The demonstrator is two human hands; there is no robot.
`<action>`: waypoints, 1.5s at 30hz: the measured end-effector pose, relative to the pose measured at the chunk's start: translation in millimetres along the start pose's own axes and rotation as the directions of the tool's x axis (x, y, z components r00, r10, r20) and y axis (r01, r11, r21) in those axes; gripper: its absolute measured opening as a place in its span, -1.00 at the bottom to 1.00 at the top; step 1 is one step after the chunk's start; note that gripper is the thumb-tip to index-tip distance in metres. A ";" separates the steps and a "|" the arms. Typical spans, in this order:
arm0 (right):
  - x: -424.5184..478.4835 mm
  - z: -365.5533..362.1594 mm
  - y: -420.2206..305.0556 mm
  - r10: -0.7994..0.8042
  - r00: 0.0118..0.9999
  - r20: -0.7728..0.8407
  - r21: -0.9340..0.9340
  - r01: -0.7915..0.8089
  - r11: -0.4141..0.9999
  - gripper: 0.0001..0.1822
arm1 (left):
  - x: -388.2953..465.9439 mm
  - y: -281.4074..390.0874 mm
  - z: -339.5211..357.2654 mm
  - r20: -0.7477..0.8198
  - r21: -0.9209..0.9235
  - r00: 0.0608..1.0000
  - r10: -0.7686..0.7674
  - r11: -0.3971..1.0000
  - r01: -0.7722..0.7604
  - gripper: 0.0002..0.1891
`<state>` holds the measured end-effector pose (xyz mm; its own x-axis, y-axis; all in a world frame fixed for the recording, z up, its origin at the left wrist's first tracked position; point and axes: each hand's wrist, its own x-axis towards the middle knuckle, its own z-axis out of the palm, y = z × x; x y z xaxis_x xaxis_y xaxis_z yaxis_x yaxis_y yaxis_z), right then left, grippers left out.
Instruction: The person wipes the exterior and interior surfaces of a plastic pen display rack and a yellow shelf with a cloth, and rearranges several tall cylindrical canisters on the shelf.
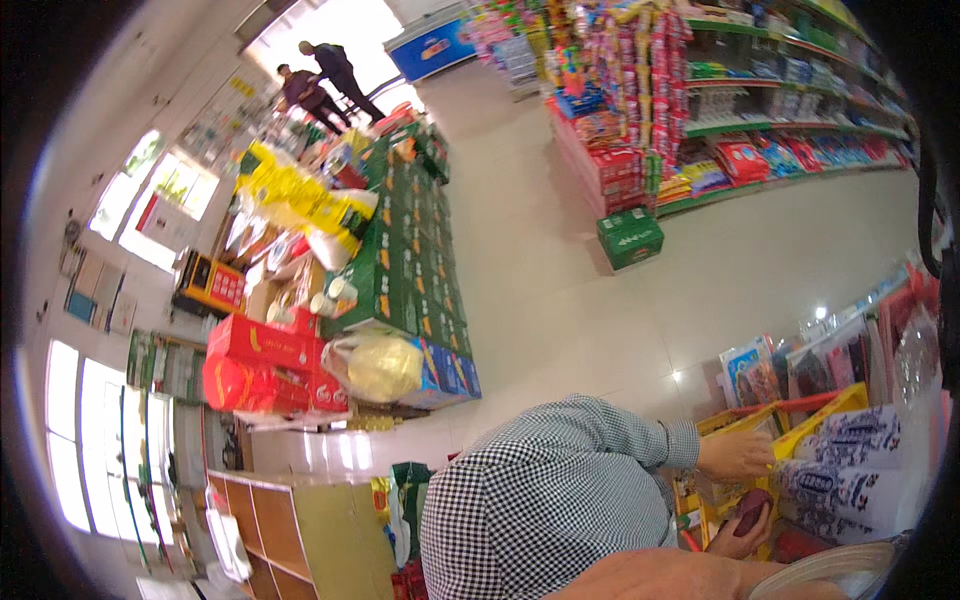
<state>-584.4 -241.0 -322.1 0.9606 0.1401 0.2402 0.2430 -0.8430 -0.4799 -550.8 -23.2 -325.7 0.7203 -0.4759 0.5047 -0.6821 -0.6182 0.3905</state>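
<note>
My left hand (735,455) reaches from a black-and-white checked sleeve (615,442) to the edge of a yellow rack (787,441) at the right. Its fingertips lie by that edge, and whether they grip anything is not visible. Just below, my right hand (739,538) holds a small, rounded dark red object (752,513) whose kind I cannot tell. White packs with dark blue print (832,480) stand in the rack beyond both hands. Close to the camera, bare skin and a pale blurred band cover the lower right.
Stacked green cartons (420,255) line the aisle, with red boxes (262,345) and a tied plastic bag (382,367) at their near end. A green box (630,238) sits on the tiled floor beside stocked shelves (795,112). Two people (330,82) are at the far doorway.
</note>
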 end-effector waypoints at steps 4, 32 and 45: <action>19.8 8.5 -0.9 -0.066 0.996 0.054 -0.026 0.068 0.997 -0.48 | -12.0 -14.1 45.1 -0.228 -0.049 0.973 0.028 0.998 -0.040 -0.55; 25.7 -12.1 -29.3 0.099 0.978 0.184 -0.053 -0.091 0.994 -0.49 | -8.4 5.1 38.9 -0.187 -0.164 0.970 -0.158 0.978 0.128 -0.65; 23.9 -7.8 -10.8 -0.052 0.987 0.150 -0.063 0.062 0.996 -0.49 | -13.0 3.1 41.7 -0.156 -0.114 0.974 -0.166 0.982 0.150 -0.54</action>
<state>-565.1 -232.6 -304.7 0.9561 0.2600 0.1352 0.2929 -0.8638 -0.4100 -557.0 -45.0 -363.1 0.7952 -0.2633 0.5462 -0.5766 -0.6071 0.5468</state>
